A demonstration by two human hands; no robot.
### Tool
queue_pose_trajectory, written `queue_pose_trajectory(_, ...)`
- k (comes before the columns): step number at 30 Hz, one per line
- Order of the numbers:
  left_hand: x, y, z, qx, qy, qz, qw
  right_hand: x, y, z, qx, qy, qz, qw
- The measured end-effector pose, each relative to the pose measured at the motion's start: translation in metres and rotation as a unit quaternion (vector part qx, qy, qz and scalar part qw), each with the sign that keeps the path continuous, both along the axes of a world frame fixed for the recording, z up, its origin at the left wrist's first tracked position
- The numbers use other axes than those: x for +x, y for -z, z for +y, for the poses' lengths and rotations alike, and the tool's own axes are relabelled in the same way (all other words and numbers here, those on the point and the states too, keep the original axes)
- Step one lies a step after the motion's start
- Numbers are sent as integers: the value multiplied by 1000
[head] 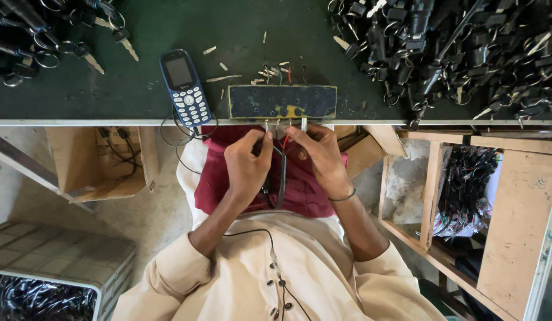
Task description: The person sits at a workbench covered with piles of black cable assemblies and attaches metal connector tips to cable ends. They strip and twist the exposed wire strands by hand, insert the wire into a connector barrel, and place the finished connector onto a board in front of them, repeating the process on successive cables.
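Note:
My left hand point(247, 163) and my right hand point(320, 156) meet just below the table edge. Both pinch thin coloured wires point(283, 142), red and green among them, at the end of a black cable point(281, 181) that hangs down between my hands. The wire ends reach up toward metal pins under a dark rectangular block point(282, 101) with a worn yellow rim, which sits on the green tabletop point(169, 89) at its edge. Several short wire ends stick up behind the block.
A blue keypad phone point(185, 87) lies left of the block, its thin cable looping over the edge. Heaps of black key-switch parts with rings and keys fill the top right point(454, 47) and top left point(32, 35). A cardboard box point(95, 160) and wooden shelf point(460, 190) with wire bundles stand below.

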State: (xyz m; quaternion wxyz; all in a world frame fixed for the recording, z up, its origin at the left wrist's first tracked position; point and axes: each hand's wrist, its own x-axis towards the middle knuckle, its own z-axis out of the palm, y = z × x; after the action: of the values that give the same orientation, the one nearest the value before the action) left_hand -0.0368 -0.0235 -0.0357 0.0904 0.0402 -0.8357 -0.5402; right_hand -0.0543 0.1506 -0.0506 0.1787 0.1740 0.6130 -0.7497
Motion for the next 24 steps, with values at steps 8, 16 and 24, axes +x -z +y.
queue_pose_trajectory(8, 0, 1, 3, 11, 10, 29, 999, 0, -3, 0, 3, -1, -4, 1000)
queue_pose_trajectory(16, -8, -2, -1, -59, 13, 49, 997, -3, -13, -3, -9, -2, -5, 1000)
queue_pose_trajectory(24, 9, 14, -2, 281, 101, -350, 888, 9, 2, -13, 12, 42, 1, 999)
